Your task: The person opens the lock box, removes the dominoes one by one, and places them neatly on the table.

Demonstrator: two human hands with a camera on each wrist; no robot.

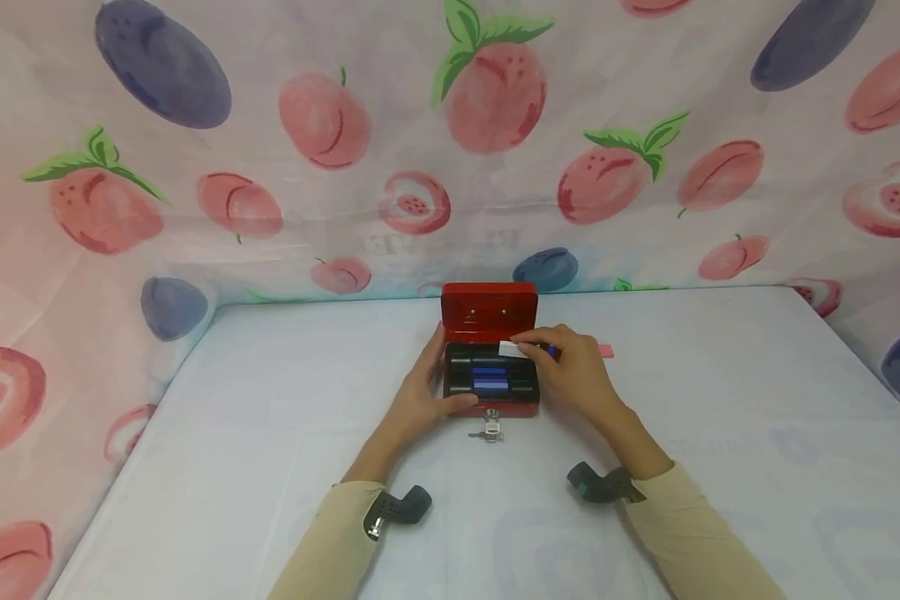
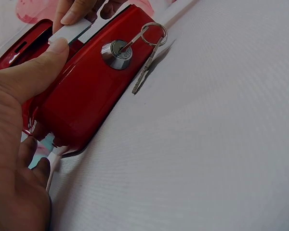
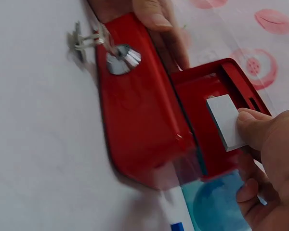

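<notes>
Fruit-patterned cloth point(image 1: 255, 67) backs one white worktop point(image 1: 232, 458), where one red box point(image 2: 86, 96) stands lid-up, two keys point(image 2: 143, 77) on one ring at its near lock point(image 2: 116, 55), blue pieces point(image 1: 491, 384) too small to count inside. The left hand's point(image 1: 417, 396) fingers rest unclenched along its left side; the right hand's point(image 1: 576, 371) pinch one white block point(image 3: 225, 122) at its far right, near one pink piece point(image 1: 607, 351).

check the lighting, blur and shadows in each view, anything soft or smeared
Head: soft, even light across the white table; left wrist: lock fairly sharp with bright glints, keys casting a shadow; right wrist: keys blurred, red box smeared at its lower corner, white block crisper.
</notes>
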